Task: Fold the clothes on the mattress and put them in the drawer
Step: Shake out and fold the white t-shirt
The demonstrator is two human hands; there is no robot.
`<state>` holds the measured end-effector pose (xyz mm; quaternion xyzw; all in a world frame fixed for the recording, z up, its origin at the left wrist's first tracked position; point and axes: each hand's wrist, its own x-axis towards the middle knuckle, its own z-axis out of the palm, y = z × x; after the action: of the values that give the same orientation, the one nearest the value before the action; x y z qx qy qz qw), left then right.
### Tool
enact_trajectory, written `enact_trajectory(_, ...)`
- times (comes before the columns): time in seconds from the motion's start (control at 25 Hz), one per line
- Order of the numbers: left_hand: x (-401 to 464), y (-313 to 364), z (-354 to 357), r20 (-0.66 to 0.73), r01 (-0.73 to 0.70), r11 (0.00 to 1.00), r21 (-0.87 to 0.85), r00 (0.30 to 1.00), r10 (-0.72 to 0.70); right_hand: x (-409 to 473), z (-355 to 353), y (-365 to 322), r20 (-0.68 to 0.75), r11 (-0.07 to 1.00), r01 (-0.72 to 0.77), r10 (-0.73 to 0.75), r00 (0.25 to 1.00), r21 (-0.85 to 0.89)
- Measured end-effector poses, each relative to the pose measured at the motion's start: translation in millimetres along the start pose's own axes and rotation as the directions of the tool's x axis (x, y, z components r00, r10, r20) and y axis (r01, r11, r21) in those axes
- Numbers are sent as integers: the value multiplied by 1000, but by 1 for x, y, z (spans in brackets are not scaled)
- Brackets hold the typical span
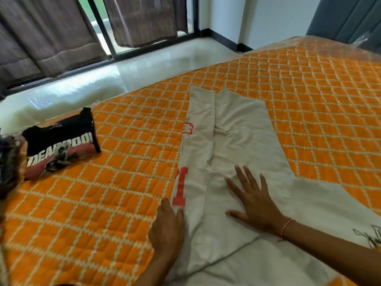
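The mattress (309, 96) fills most of the frame, covered in an orange quilt with a cream lattice pattern and running from the lower left to the upper right. Beyond its far edge, in the upper left of the frame, lie a pale glossy floor (165, 58) and brown curtains (51, 34) hanging before a dark-framed glass door.

A white shirt (243, 129) lies spread on the mattress in the centre and lower right of the frame. Its left side is folded inward as a long strip, showing red print along the outer edge, and a sleeve reaches toward the right edge of the frame.

A folded black T-shirt (61, 141) with white lettering and a red graphic rests on the mattress at the left of the frame, well apart from the white shirt. A blurred dark heap sits at the far left edge; what it is cannot be told.

The right hand (253, 199) lies flat on the white shirt, fingers straight and spread, pressing the fabric; a thin bracelet circles the wrist. The left hand (169, 226) rests at the folded strip's left edge, fingers extended against the cloth.
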<state>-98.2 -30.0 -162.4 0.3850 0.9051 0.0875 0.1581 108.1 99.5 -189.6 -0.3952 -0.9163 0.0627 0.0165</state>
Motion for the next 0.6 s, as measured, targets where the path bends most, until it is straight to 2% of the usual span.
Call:
enact_trajectory(0.12,-30,-9,15,-41,-96,982,163,994,104,-46,27,-17,8,998,-49,49,999,-39)
enact_trajectory(0.2,-39,-15,16,3,-159,952,260,986,164,-59,25,-18,35,993,-77,81,996,-90)
enact_trajectory(0.28,-36,-27,17,-48,-214,937,275,971,236,-64,19,-14,66,991,-54,62,996,-121)
enact_trajectory(0.32,-39,-32,21,-57,-291,931,220,949,310,-71,20,-11,74,993,-27,36,997,-118)
enact_trajectory(0.44,-45,-49,44,86,-600,754,267,794,601,-92,34,-14,36,995,32,-28,999,-96)
enact_trajectory(0.48,-43,-55,50,88,-637,726,258,764,639,-96,36,-17,23,996,35,-33,999,-78)
enact_trajectory(0.6,-38,-57,56,4,-644,721,256,746,665,-103,35,-4,-59,992,22,-30,998,-124)
